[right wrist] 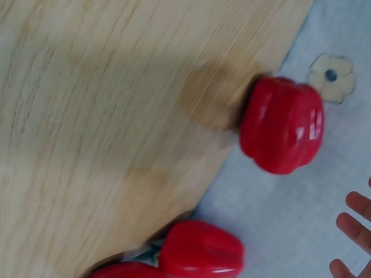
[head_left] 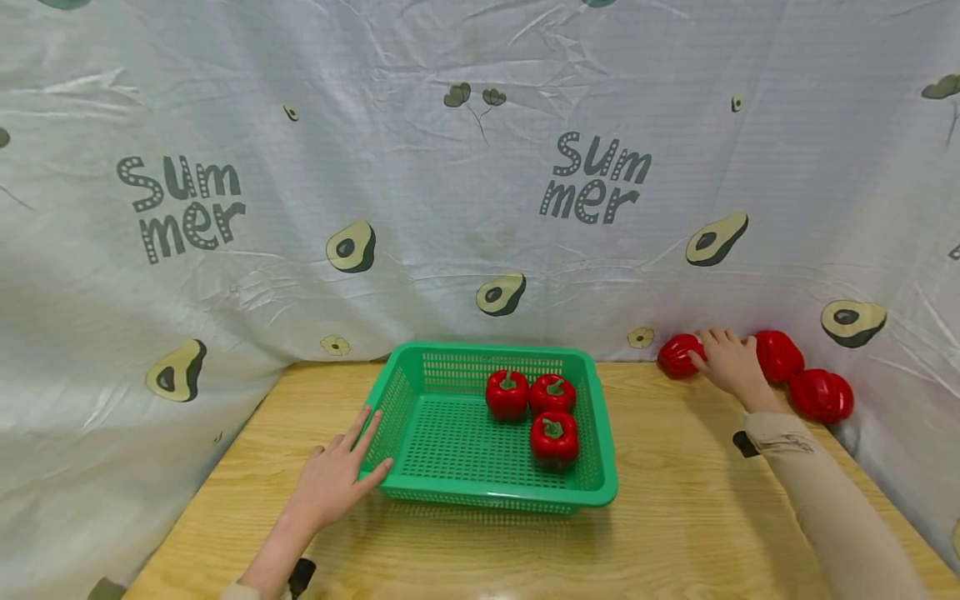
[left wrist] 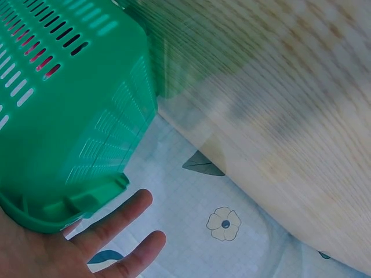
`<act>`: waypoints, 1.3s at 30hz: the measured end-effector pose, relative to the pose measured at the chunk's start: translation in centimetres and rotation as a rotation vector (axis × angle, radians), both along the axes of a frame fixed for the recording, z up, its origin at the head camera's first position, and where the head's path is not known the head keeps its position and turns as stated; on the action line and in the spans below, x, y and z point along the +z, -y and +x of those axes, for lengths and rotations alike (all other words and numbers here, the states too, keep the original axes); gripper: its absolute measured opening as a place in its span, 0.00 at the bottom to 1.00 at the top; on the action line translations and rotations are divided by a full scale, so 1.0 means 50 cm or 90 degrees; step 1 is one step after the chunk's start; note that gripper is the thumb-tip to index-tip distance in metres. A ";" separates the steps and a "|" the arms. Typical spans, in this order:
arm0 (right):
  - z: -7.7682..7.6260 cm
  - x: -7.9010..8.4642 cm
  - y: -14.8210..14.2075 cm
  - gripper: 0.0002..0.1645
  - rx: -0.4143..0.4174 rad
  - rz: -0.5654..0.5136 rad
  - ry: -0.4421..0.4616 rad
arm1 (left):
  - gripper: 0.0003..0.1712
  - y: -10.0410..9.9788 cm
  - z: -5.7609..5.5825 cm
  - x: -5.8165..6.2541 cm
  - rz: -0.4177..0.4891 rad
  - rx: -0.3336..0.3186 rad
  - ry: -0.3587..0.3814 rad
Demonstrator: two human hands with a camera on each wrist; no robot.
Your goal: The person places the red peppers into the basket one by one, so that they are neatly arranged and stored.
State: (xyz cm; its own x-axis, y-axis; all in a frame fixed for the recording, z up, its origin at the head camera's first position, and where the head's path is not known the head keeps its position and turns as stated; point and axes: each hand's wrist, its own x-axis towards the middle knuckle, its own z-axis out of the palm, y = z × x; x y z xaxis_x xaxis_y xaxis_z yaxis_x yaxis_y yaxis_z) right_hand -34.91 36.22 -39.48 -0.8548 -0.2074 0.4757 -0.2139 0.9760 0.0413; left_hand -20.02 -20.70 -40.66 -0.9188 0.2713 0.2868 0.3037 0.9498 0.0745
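My left hand [head_left: 330, 483] lies with spread, straight fingers against the left rim of a green plastic basket [head_left: 495, 493]. From below, the left wrist view shows these fingers [left wrist: 119, 220] beside the basket's rim. Inside the basket, toward its right side, sit three red bell peppers [head_left: 555, 440] with green stems. At the far right of the table, my right hand [head_left: 729, 362] reaches over between a red bell pepper [head_left: 677, 357] on its left and another pepper [head_left: 778, 356] on its right. In the right wrist view its fingers [right wrist: 353, 229] are loosely extended, apart from the nearest pepper [right wrist: 282, 126].
A further red bell pepper [head_left: 821, 396] lies near the table's right edge. The wooden table [head_left: 667, 500] backs onto a pale curtain [head_left: 420, 200] printed with avocados and lettering. Dark wrist straps show at both wrists.
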 end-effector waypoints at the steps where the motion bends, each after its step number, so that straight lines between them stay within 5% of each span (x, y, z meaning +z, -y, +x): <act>1: -0.003 -0.002 -0.005 0.23 -0.006 -0.003 0.010 | 0.39 0.000 0.000 0.000 -0.001 0.001 0.000; 13: -0.027 -0.023 -0.032 0.28 -0.051 -0.072 0.153 | 0.40 0.003 -0.003 -0.003 0.004 0.001 0.007; 25: -0.051 -0.031 -0.020 0.44 -0.011 0.017 0.207 | 0.40 0.001 -0.002 -0.002 -0.001 0.001 0.001; 39: -0.056 -0.041 -0.008 0.41 -0.006 0.051 0.129 | 0.40 -0.001 -0.002 0.004 0.003 0.001 0.012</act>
State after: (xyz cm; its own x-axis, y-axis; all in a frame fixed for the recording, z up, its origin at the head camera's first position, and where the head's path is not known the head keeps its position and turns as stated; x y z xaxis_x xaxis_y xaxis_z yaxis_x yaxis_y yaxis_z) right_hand -37.70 36.65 -41.54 -0.9336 -0.2289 0.2756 -0.2161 0.9734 0.0763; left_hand -20.11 -20.67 -40.48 -0.9247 0.2681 0.2702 0.3003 0.9501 0.0850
